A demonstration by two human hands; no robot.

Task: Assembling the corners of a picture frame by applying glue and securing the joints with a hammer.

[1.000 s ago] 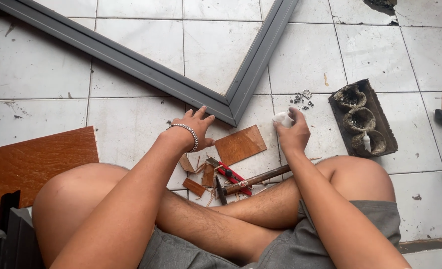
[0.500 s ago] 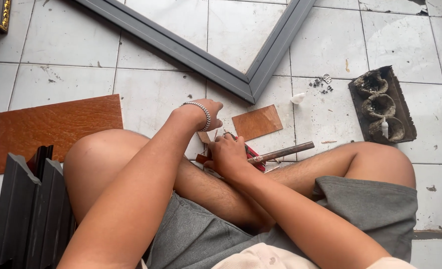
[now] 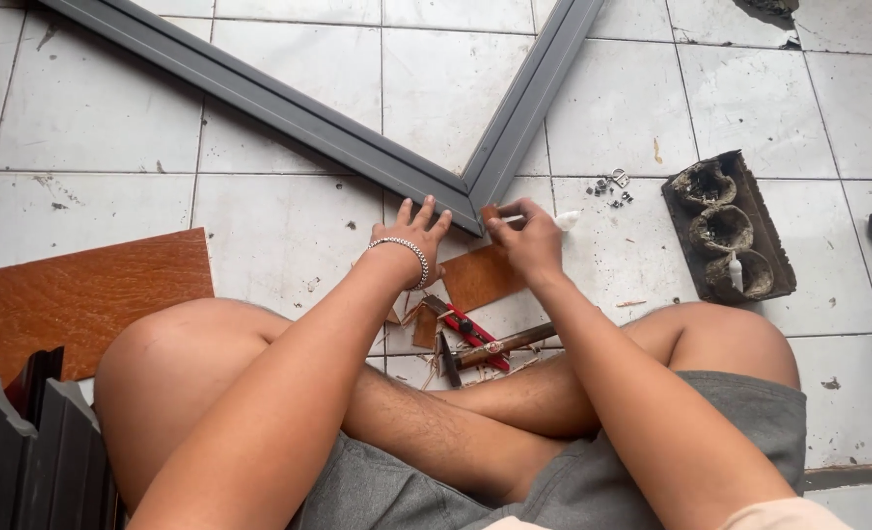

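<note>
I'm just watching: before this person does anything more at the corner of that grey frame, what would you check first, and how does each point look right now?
1. Left hand steadying the grey frame beside its corner: ok, fingers rest at the edge.
2. Right hand gripping a small brown wood piece at the corner joint: ok, pinched in fingertips.
3. Piece seated flush in the joint: cannot tell, fingers hide it.
4. Red utility knife clear of the legs: not ok, it lies close to the shins; blade state cannot tell.
5. Hammer within reach: ok, beside the knife.
6. Small metal fittings at hand: ok, on the tile by the right hand.
</note>
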